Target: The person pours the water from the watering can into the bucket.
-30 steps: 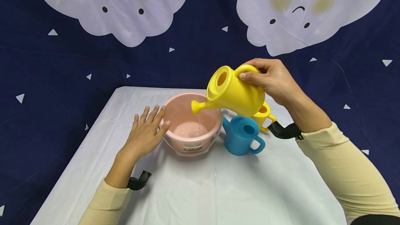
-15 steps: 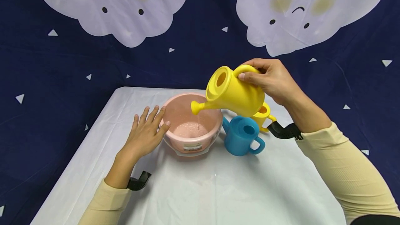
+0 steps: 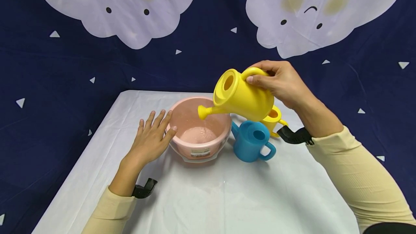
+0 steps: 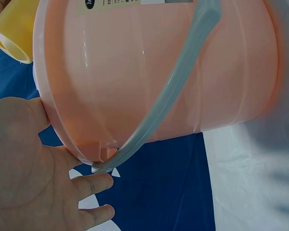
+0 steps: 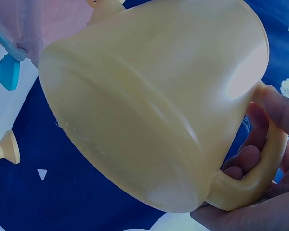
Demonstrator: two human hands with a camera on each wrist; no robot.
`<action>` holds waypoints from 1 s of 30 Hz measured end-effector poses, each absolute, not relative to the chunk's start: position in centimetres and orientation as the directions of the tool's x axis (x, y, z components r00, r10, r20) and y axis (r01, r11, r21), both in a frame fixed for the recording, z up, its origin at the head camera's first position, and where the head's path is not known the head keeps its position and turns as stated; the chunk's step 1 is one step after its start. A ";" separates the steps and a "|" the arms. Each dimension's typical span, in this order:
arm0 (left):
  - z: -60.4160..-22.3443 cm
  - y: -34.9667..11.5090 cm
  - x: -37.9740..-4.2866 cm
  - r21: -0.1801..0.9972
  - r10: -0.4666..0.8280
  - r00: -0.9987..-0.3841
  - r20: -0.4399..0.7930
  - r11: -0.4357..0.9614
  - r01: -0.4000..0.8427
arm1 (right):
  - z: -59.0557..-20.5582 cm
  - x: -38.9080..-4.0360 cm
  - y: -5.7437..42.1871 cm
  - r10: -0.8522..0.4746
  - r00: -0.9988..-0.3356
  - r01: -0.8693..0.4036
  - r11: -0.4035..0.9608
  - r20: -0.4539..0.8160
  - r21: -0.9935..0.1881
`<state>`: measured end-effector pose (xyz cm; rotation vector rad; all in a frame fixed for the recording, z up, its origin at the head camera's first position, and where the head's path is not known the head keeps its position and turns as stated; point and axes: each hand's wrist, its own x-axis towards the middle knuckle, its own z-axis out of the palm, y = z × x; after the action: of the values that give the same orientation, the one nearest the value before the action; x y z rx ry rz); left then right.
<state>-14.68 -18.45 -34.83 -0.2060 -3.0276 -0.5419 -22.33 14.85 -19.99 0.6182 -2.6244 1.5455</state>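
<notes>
My right hand (image 3: 282, 82) grips the handle of a yellow watering can (image 3: 245, 96), its fingers curled through the handle in the right wrist view. The can is tipped to the left, with its spout head over a pink bucket (image 3: 182, 118). A thin trickle falls from the spout, and shallow rippled water (image 3: 198, 135) lies on the bucket's bottom. My left hand (image 3: 151, 138) rests with spread, straight fingers at the bucket's left rim. In the left wrist view, the fingertips are right at the rim beside the bucket's grey handle (image 4: 168, 96).
Just right of the bucket stands a blue watering can (image 3: 248, 147), its spout toward the bucket. Behind it, a second yellow watering can (image 3: 274, 116) is partly hidden by the held one. White cloth (image 3: 195, 198) covers the table; a dark blue cloud-print curtain (image 3: 214, 39) hangs behind.
The held yellow watering can has shifted very slightly left, still tipped over the bucket. The water's ripples differ. The left hand has stayed in place.
</notes>
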 end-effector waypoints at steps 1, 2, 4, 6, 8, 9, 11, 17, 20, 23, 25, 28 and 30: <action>-34.8 -18.4 -14.7 0.342 0.121 -0.989 0.081 0.929 0.141 | -20.0 -22.3 14.9 -0.319 -0.921 -0.352 0.427 0.225 -0.833; -34.8 -18.4 -14.7 0.343 0.121 -0.989 0.080 0.929 0.141 | -20.0 -22.4 14.8 -0.319 -0.921 -0.351 0.428 0.225 -0.833; -34.8 -18.4 -14.7 0.345 0.121 -0.989 0.080 0.928 0.141 | -20.0 -22.4 14.8 -0.320 -0.921 -0.350 0.427 0.223 -0.834; -34.8 -18.4 -14.7 0.347 0.121 -0.990 0.077 0.927 0.141 | -19.9 -22.4 14.8 -0.322 -0.920 -0.352 0.427 0.223 -0.833; -34.8 -18.4 -14.7 0.348 0.122 -0.990 0.073 0.927 0.140 | -19.9 -22.4 14.8 -0.323 -0.920 -0.352 0.429 0.222 -0.832; -34.8 -18.4 -14.7 0.348 0.122 -0.990 0.071 0.927 0.139 | -19.9 -22.4 14.8 -0.325 -0.920 -0.351 0.430 0.220 -0.832; -34.8 -18.4 -14.7 0.348 0.120 -0.990 0.067 0.928 0.136 | -19.8 -22.4 14.7 -0.327 -0.921 -0.347 0.435 0.213 -0.831; -34.8 -18.4 -14.6 0.348 0.118 -0.991 0.064 0.928 0.133 | -19.5 -22.3 14.6 -0.327 -0.926 -0.333 0.463 0.191 -0.821; -34.8 -18.4 -14.6 0.349 0.119 -0.991 0.064 0.928 0.134 | -19.4 -22.3 14.5 -0.331 -0.925 -0.333 0.467 0.187 -0.819; -34.7 -18.4 -14.6 0.349 0.119 -0.991 0.065 0.927 0.135 | -19.3 -22.3 14.4 -0.338 -0.921 -0.344 0.471 0.194 -0.812; -34.7 -18.4 -14.6 0.350 0.120 -0.991 0.065 0.927 0.135 | -19.3 -22.3 14.3 -0.341 -0.919 -0.352 0.475 0.199 -0.807; -34.7 -18.4 -14.6 0.349 0.119 -0.991 0.067 0.927 0.135 | -19.2 -22.3 14.2 -0.342 -0.917 -0.356 0.477 0.203 -0.804; -34.7 -18.4 -14.6 0.350 0.120 -0.991 0.068 0.927 0.136 | -19.2 -22.3 14.1 -0.341 -0.918 -0.353 0.476 0.201 -0.805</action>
<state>-14.57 -18.39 -34.67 -0.2014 -3.0394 -0.5568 -22.32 14.13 -19.18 0.6325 -2.6884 1.4710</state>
